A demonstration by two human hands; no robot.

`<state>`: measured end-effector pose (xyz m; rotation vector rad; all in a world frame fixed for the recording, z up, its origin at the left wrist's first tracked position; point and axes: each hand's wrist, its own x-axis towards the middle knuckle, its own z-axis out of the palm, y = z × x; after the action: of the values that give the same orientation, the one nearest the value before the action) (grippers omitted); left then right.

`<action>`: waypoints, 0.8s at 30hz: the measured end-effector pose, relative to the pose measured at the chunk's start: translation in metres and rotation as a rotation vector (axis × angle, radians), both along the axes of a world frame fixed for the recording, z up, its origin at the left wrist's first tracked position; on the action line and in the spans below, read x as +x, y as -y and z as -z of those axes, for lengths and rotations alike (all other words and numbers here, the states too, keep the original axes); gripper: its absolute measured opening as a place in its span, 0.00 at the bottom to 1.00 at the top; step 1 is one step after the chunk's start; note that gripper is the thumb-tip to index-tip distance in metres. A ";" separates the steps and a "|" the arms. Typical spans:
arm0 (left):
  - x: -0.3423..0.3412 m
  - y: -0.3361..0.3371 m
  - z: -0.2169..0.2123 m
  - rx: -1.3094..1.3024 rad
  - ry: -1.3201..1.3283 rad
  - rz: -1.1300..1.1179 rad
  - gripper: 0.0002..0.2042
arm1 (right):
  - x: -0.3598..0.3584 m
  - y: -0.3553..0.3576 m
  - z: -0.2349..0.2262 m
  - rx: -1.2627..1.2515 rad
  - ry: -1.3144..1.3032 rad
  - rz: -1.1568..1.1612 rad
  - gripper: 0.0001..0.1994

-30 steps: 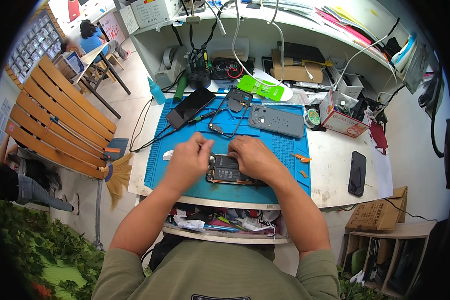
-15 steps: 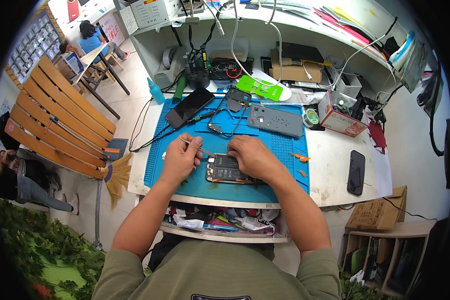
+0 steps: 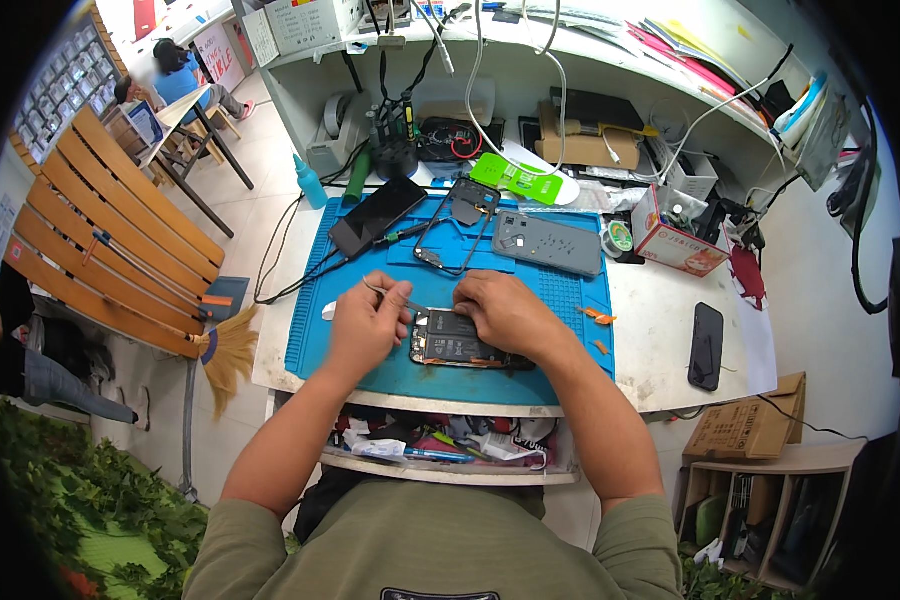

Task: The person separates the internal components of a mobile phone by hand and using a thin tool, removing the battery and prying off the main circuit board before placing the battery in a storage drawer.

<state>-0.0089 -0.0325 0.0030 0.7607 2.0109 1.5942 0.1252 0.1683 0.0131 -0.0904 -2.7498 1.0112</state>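
Observation:
An opened phone [image 3: 458,345], its dark battery and circuit parts exposed, lies on a blue work mat [image 3: 400,383]. My left hand [image 3: 375,325] is closed on thin metal tweezers [image 3: 373,287], whose tip reaches the phone's upper left corner. Across the phone's far edge, my right hand [image 3: 505,312] is closed, with fingertips pressed together and turned down; what they pinch, if anything, is hidden. Beyond my hands lie a phone mid-frame [image 3: 473,203], a grey back cover [image 3: 547,243] and a black phone screen [image 3: 378,218].
Orange scraps [image 3: 597,316] lie right of my right hand. A dark phone [image 3: 706,346] rests on the white table, near a red-and-white box [image 3: 675,235]. Below the table edge, an open drawer [image 3: 450,445] holds clutter. A blue bottle [image 3: 309,183] stands at the back left.
My left hand has shifted slightly right with the tweezers, closer to the opened phone. The right hand stays at the phone's far edge. The whole view has tilted slightly.

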 end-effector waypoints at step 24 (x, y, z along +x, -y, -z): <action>-0.016 -0.001 0.006 0.113 0.304 0.030 0.15 | -0.026 0.016 -0.007 0.087 0.086 -0.060 0.05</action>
<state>-0.0246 -0.0317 -0.0035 0.5463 1.6991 1.7025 0.0995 0.1522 0.0199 -0.0387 -2.8864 0.9204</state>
